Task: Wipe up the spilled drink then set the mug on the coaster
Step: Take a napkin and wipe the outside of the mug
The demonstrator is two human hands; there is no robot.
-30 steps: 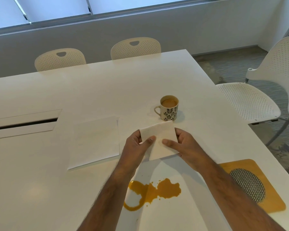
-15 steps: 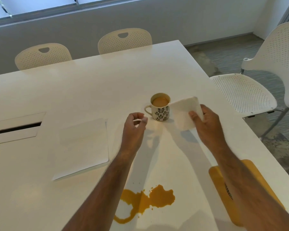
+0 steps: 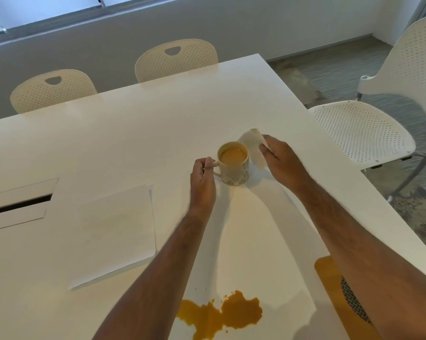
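Note:
A cream mug (image 3: pixel 234 168) with a dark leaf pattern stands on the white table (image 3: pixel 138 123), full of light brown drink. My left hand (image 3: pixel 203 177) pinches the mug's handle from the left. My right hand (image 3: pixel 282 163) holds a folded white napkin (image 3: pixel 252 146) just right of the mug, close to its side. An orange-brown spill (image 3: pixel 221 312) lies near the table's front edge, between my forearms. The yellow coaster (image 3: pixel 329 280) with a dark mesh centre sits at the front right, mostly hidden under my right forearm.
A stack of white napkins (image 3: pixel 116 229) lies left of my left arm. A cable slot (image 3: pixel 18 202) is set into the table at far left. Two cream chairs (image 3: pixel 175 57) stand behind the table, and a white chair (image 3: pixel 369 128) stands at the right edge.
My left hand has let go of the napkin and taken the mug's handle. My right hand carried the napkin rightward and forward, past the mug. The view has tilted closer to the table.

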